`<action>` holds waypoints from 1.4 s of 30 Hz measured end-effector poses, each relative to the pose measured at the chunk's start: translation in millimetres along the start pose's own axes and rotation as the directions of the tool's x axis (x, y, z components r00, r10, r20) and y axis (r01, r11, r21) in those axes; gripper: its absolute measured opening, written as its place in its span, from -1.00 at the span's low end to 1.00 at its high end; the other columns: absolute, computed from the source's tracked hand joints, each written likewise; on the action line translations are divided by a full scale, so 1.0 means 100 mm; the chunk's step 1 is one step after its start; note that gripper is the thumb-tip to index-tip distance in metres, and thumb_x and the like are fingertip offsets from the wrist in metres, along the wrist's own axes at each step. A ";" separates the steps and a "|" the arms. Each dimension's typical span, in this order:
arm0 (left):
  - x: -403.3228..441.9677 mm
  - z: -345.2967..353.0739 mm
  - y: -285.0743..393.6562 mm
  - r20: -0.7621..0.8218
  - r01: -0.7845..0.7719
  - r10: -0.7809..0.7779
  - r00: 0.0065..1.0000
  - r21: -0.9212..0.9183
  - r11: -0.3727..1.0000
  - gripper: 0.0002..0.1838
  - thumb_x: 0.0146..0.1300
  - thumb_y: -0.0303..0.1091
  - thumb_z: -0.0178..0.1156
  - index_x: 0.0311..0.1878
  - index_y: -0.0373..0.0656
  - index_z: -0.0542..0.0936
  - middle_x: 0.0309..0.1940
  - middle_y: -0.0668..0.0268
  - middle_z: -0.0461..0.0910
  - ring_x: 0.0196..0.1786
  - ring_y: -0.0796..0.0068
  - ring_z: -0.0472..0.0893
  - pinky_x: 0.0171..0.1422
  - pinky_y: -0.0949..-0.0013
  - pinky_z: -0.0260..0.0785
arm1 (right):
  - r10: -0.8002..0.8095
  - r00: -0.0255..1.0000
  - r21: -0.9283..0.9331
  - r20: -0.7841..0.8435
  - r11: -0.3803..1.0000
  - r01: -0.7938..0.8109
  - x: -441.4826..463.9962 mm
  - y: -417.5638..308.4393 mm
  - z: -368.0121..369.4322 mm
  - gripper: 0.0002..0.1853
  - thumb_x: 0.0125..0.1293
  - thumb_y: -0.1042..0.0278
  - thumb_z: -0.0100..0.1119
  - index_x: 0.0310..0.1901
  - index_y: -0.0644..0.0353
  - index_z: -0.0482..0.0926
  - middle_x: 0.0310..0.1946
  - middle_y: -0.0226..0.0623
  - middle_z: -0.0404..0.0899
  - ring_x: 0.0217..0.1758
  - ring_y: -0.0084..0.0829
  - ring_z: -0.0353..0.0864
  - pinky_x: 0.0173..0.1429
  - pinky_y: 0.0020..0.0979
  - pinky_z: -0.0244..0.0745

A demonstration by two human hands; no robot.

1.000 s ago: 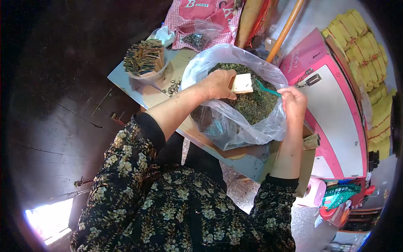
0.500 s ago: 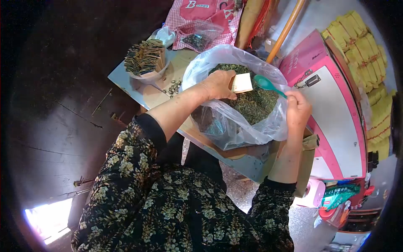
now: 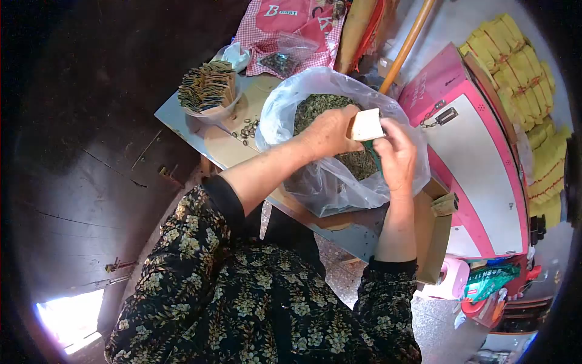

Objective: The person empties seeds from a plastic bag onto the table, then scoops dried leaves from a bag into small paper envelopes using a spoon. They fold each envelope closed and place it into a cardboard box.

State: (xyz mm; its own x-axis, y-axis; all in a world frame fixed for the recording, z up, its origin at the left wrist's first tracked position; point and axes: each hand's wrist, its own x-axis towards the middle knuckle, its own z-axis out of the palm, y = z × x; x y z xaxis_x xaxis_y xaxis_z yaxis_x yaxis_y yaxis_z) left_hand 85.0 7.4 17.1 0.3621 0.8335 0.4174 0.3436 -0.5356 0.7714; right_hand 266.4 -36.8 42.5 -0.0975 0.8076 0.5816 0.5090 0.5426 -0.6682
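Note:
My left hand (image 3: 329, 131) is closed on a small cream paper packet (image 3: 367, 125), holding it above a big clear plastic bag (image 3: 276, 112). Dried, shredded green-brown leaves (image 3: 324, 108) lie in the bag. My right hand (image 3: 398, 159) is at the packet's right edge, its fingers bent. A green spoon (image 3: 374, 159) is in that hand, mostly hidden behind the fingers and pointing down toward the leaves.
On the table (image 3: 173, 112), a clear tub (image 3: 229, 108) holds many upright packets, and small dark seeds (image 3: 247, 130) lie beside it. An open cardboard box (image 3: 433, 242) stands at the right, near a pink-and-white cabinet (image 3: 476, 155). Yellow bundles (image 3: 512, 79) are stacked behind.
My right hand has moved left to the packet, and the spoon has swung down under the fingers. My left hand and the packet have shifted slightly right.

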 end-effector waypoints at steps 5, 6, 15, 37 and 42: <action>-0.02 0.02 0.00 -0.016 0.017 -0.019 1.000 -0.125 0.992 -0.30 -0.17 -0.26 0.55 0.06 -0.24 0.46 -0.19 0.02 0.62 -0.06 0.08 0.63 0.04 0.19 0.45 | -0.020 0.994 0.072 -0.105 0.997 0.027 0.06 -0.15 -0.08 -0.61 0.18 0.58 0.12 0.08 0.38 0.52 -0.06 -0.30 0.58 0.00 -0.53 0.55 0.05 -0.50 0.46; -0.03 0.02 0.00 -0.023 0.031 -0.034 0.999 -0.131 0.991 -0.28 -0.18 -0.25 0.55 0.08 -0.24 0.45 -0.19 0.02 0.62 -0.06 0.09 0.63 0.05 0.20 0.45 | -0.015 1.000 0.046 -0.002 0.999 0.015 0.05 -0.10 -0.04 -0.60 0.17 0.60 0.10 0.09 0.38 0.51 -0.05 -0.30 0.58 -0.01 -0.52 0.56 0.05 -0.50 0.47; -0.14 0.10 -0.02 -0.095 -0.005 -0.013 0.995 -0.189 0.982 -0.24 -0.21 -0.22 0.58 0.08 -0.24 0.44 -0.17 0.03 0.61 -0.05 0.10 0.62 0.07 0.20 0.44 | 0.043 0.999 0.141 0.024 0.989 -0.046 0.09 -0.16 -0.04 -0.55 0.19 0.60 0.17 0.15 0.36 0.44 -0.07 -0.29 0.58 -0.05 -0.54 0.58 0.06 -0.50 0.46; -0.25 0.32 0.02 -0.161 -0.065 -0.019 0.987 -0.502 0.863 -0.30 -0.15 -0.28 0.53 0.09 -0.24 0.45 -0.15 0.16 0.60 -0.08 0.39 0.60 0.06 0.34 0.44 | 0.076 0.990 0.134 0.116 0.987 -0.091 0.10 -0.39 -0.27 -0.72 0.16 0.62 0.13 -0.05 0.38 0.53 -0.20 -0.33 0.62 -0.10 -0.55 0.59 0.01 -0.51 0.47; -0.25 0.36 0.00 0.033 0.017 0.012 0.999 -0.757 0.653 -0.40 0.02 -0.55 0.41 0.14 -0.24 0.39 -0.01 0.32 0.53 0.04 0.52 0.52 0.14 0.41 0.38 | -0.035 0.999 0.076 -0.031 0.996 0.037 0.01 -0.44 -0.34 -0.83 0.12 0.65 0.18 -0.21 0.33 0.59 -0.27 -0.36 0.58 -0.18 -0.60 0.57 -0.07 -0.55 0.47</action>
State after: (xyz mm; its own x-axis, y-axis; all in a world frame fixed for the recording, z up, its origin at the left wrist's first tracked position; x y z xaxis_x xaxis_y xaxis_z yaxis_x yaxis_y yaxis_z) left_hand 106.9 -17.8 -10.7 0.3944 0.8220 0.4108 -0.4259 -0.2326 0.8743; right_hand 273.1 -67.9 87.9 -0.0890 0.7805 0.6188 0.4389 0.5884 -0.6791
